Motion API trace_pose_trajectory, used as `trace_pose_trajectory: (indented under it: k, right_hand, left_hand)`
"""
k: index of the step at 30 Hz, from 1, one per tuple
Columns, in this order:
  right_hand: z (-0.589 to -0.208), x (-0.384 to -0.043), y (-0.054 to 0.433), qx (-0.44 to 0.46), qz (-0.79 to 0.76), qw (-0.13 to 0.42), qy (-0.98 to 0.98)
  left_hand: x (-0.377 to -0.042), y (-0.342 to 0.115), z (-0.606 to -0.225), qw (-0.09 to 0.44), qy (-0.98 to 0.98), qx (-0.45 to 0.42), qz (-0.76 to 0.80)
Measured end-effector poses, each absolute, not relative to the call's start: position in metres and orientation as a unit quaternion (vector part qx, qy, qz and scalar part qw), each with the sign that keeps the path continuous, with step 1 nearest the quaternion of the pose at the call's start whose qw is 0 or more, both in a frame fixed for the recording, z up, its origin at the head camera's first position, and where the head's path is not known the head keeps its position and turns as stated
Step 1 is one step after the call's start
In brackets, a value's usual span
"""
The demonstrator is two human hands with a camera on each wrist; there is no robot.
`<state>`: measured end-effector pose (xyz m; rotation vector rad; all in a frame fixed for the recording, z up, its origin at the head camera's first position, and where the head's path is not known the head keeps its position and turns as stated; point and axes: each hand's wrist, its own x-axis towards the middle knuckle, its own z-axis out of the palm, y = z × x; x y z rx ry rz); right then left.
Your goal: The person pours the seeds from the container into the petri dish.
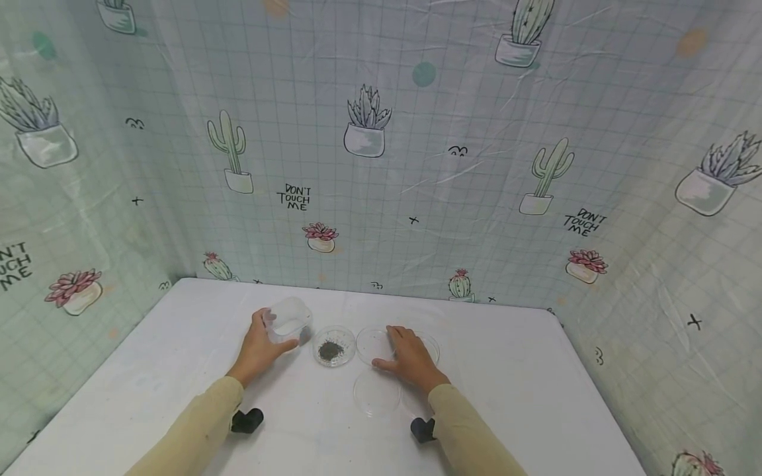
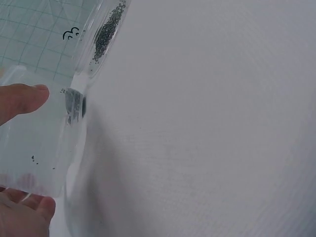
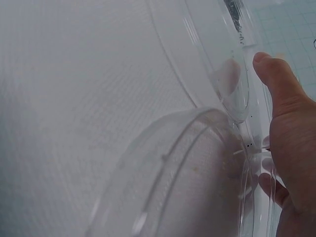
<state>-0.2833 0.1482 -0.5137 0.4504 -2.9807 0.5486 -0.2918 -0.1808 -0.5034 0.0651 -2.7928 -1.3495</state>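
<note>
My left hand [image 1: 260, 347] holds a clear plastic tub [image 1: 286, 324] tilted, thumb on one side and fingers on the other. In the left wrist view a dark clump of granules lies against the tub [image 2: 37, 143] wall, with a few loose grains lower down. Just right of the tub, dark granules [image 1: 330, 351] sit heaped in a clear round dish [image 1: 349, 357]. My right hand [image 1: 413, 360], thumb and fingers spread, is over clear round dishes [image 1: 370, 344]. Whether its fingertips touch a rim is hard to tell.
Another clear dish [image 1: 376, 395] lies nearer the front, and one [image 1: 432, 348] shows partly behind my right hand. A white tabletop [image 1: 506, 383] carries everything. Printed fabric [image 1: 417, 178] stands behind the table and along both sides.
</note>
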Motion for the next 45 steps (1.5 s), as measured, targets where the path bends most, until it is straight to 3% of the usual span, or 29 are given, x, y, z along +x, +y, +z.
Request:
trace_pose_trajectory:
  k: [45]
  right_hand:
    - [-0.51, -0.28, 0.15, 0.147, 0.183, 0.044, -0.971]
  left_hand:
    - [-0.286, -0.145, -0.475, 0.087, -0.913, -0.073, -0.391]
